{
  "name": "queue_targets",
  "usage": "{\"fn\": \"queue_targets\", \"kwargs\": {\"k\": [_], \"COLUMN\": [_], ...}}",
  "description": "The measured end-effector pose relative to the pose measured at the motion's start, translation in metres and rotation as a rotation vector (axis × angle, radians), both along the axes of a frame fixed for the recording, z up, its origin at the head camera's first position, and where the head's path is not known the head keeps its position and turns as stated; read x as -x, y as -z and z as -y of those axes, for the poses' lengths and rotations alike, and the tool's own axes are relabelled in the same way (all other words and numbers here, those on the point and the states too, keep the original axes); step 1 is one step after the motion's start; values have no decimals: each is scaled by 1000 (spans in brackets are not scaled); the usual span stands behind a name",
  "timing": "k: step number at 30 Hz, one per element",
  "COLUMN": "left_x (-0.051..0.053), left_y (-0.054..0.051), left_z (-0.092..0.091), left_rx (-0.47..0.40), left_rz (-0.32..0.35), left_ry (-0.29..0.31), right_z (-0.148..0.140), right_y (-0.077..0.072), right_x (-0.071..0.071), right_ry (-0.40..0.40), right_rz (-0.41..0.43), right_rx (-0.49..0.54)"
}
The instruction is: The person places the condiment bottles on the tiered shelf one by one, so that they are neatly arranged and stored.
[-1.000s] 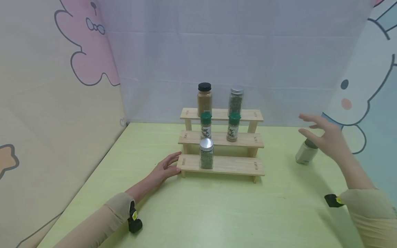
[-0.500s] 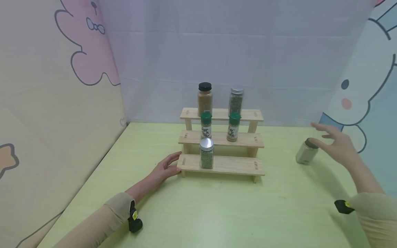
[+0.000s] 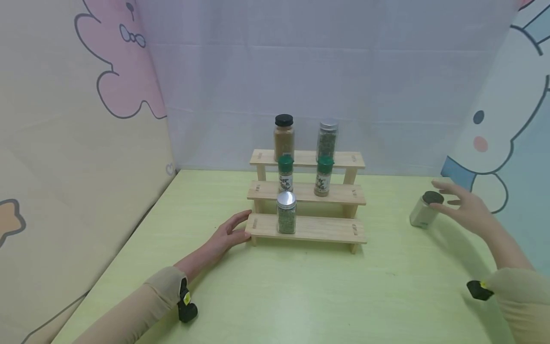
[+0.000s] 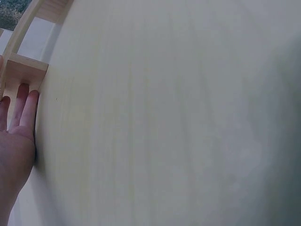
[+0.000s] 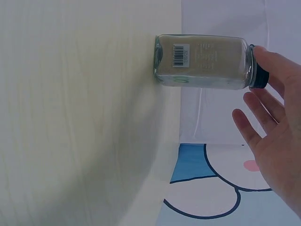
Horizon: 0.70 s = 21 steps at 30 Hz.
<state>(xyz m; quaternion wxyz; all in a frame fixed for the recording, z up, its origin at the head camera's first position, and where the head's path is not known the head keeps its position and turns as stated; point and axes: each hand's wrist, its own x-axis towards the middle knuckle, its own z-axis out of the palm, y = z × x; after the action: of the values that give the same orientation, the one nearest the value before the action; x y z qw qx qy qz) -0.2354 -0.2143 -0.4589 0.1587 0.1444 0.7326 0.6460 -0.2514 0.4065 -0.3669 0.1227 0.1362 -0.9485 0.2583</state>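
A glass spice jar [image 3: 422, 215] with a black cap and pale contents stands upright on the table at the right; a barcode label shows on its side in the right wrist view. My right hand [image 3: 470, 211] is around the cap [image 5: 261, 76], thumb over it, fingers spread and fairly straight. Whether they touch it is not clear. My left hand [image 3: 224, 236] rests at the left end of the three-step wooden rack [image 3: 326, 229], fingers against its lowest step. In the left wrist view, the fingertips [image 4: 31, 96] lie by a rack leg. A silver-lidded jar of green herbs [image 3: 286, 217] stands on that step.
Two green-capped spice bottles, one at the left [image 3: 285, 177] and one at the right [image 3: 323, 181], stand on the middle step. The top step holds a black-capped jar of brown powder [image 3: 283, 138] and a silver-lidded herb jar [image 3: 327, 141]. Cloth walls [image 3: 275, 86] enclose the table.
My right hand has moved right and down, bringing its thumb and fingers to the black-capped jar's cap. That jar and my left hand have stayed in place.
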Motion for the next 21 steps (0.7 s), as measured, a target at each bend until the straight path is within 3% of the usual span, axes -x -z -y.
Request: {"fn": "queue_targets", "kwargs": {"k": [21], "left_x": [0], "left_y": [-2], "left_z": [-1], "left_rx": [22], "left_rz": [22], "left_ry": [-13], "right_z": [-4], "right_y": [8], "right_x": [6], "right_ry": [39], "right_rz": [109], "right_rx": [1]}}
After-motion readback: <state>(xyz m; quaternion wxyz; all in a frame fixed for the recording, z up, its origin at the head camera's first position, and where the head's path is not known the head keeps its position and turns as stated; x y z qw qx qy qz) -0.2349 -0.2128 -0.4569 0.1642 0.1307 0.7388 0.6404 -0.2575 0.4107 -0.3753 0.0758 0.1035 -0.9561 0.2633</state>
